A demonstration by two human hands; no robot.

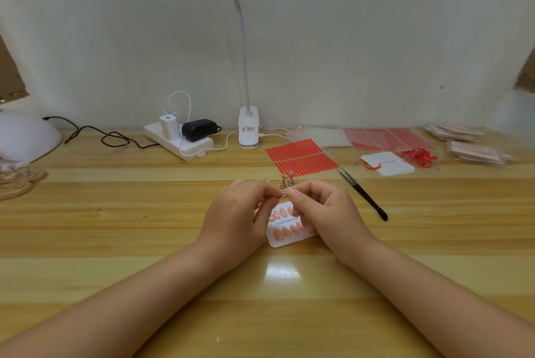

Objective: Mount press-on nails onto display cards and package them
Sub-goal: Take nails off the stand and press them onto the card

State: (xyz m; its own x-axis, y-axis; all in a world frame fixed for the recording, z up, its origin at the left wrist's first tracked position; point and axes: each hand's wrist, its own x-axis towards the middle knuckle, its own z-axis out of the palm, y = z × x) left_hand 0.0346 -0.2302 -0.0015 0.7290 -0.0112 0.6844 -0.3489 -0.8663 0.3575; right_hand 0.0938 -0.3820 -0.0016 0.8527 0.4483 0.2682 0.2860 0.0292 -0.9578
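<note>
Left hand (240, 210) and right hand (321, 207), fingertips meeting, pinch a small press-on nail (283, 194) above the display card (285, 237), which lies beneath them. Best seated by lowering it squarely onto a free spot. Beyond the fingertips stand metal nail holders (287, 181); right of the right hand, tweezers (363, 195) lie clear.

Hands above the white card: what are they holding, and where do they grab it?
Both hands, left and right, pinch one tiny pale press-on nail between their fingertips, one at each end, above the white display card.
</note>
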